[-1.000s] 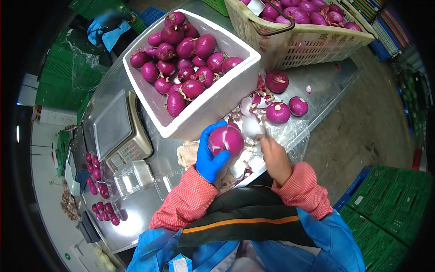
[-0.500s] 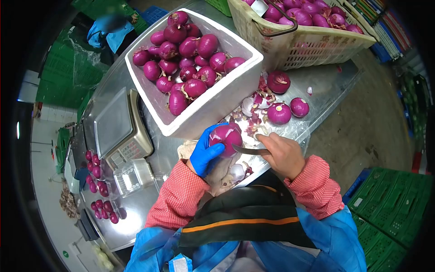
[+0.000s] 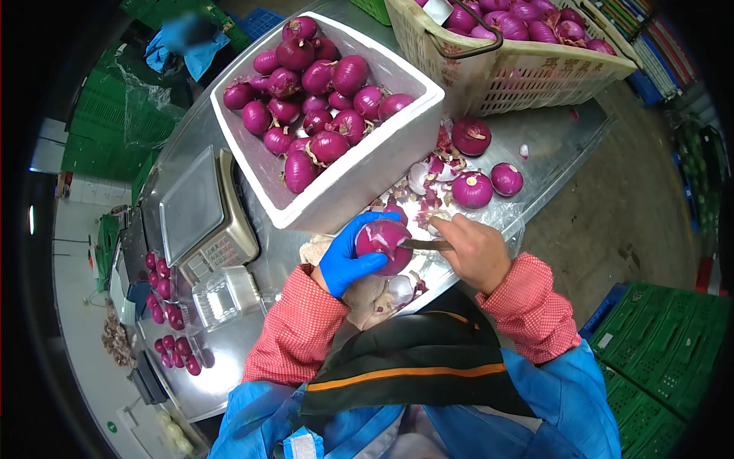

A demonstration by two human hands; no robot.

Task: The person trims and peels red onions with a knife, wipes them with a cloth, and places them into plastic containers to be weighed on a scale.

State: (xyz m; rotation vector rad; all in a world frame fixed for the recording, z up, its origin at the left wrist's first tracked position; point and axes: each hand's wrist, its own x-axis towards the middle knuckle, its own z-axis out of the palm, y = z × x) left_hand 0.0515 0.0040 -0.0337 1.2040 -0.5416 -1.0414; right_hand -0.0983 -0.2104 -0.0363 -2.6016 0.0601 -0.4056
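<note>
Dark green apron [image 3: 405,359]: at the near edge, an orange stripe across it, with red-checked sleeves [image 3: 298,325] reaching forward on both sides.
Blue-gloved left hand [image 3: 342,262]: fingers curled and clamped around a red onion from its left side.
Red onion in hand [image 3: 376,255]: held above the near edge of the table, pale streaks on its skin.
Bare right hand [image 3: 475,249]: fingers closed together around the handle of a knife, just right of the onion.
Knife [image 3: 423,245]: dark blade pointing left, its tip at the onion's right side.
Onion peelings [image 3: 417,178]: scattered, purple and white, just beyond the hands on the stainless-steel table [image 3: 558,145].
Clear plastic tray [image 3: 225,297]: to the left, near a weighing scale [image 3: 191,206].
Packed onions [image 3: 177,354]: small groups at the far left of the tabletop.
Loose onions [image 3: 472,190]: three beyond the right hand, right of the peelings.
White foam box [image 3: 367,180]: beyond the left hand, many red onions inside.
Cream plastic crate [image 3: 547,80]: farther, to the right, slotted sides, heaped with onions.
Co-worker in blue [image 3: 183,46]: far left, beyond the table.
</note>
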